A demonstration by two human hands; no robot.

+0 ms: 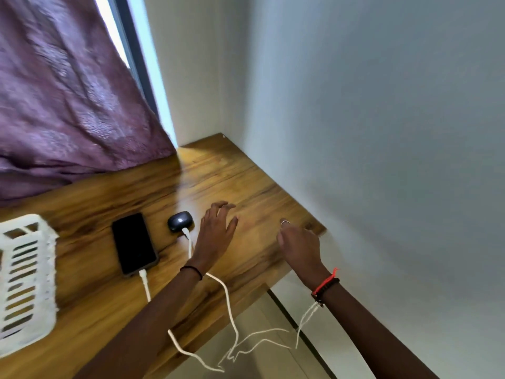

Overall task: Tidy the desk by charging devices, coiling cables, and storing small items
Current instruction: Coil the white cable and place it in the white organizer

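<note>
- Filling the right half of the view, a pale wall is meeting the far and right edges of the wooden surface.
- A purple curtain is hanging at the left, its hem bunching on the back of the surface.
- A white slatted basket is sitting on the surface at the left edge, blurred, well apart from both hands.
- The left hand is hovering palm down over the surface, just right of the earbud case; its grip is spread wide and holding nothing.
- The right hand is reaching toward the right edge of the surface, one finger stretching forward; the other fingers are hiding behind the back of the hand, so I cannot tell how its grip is standing.
- A black phone is lying screen up between the basket and the case, a white cable plugging into its near end and trailing off the front edge.
- A second white cable is running from the case under the left wrist and dangling over the floor.
- The dark earbud case is resting shut on the surface, just beside the phone's far corner.
- A red thread with dark beads is circling the right wrist, and a black band is circling the left wrist.
- A thin ring is showing on the outstretched finger.
</note>
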